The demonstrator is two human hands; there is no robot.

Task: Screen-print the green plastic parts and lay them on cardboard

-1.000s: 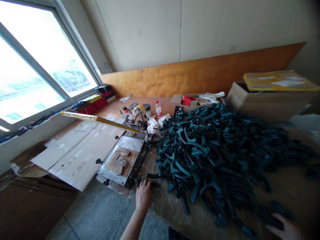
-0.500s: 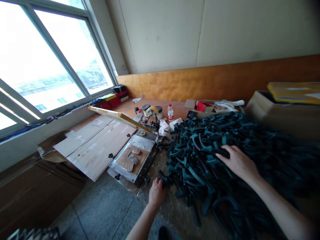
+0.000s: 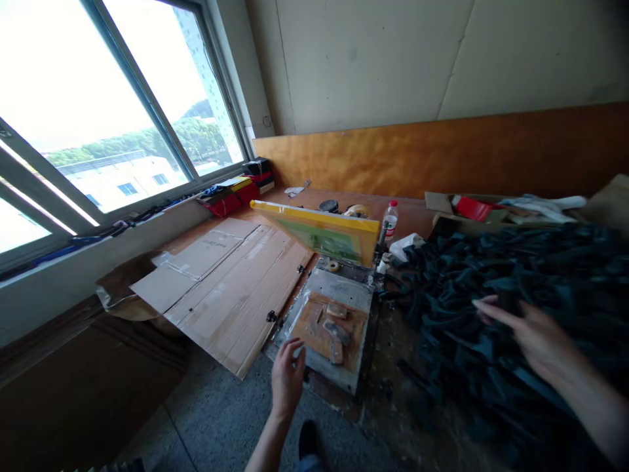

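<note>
Your right grip (image 3: 539,335) pinches a dark part (image 3: 509,303) right of the plate (image 3: 343,287), none on it yet; your left grip (image 3: 287,380), loosely spread, is alongside.

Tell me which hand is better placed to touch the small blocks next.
Probably the left hand: it is at the near-left edge of the plate, close to the small blocks, and looks empty. The right hand is farther off, over the pile of dark parts.
</note>
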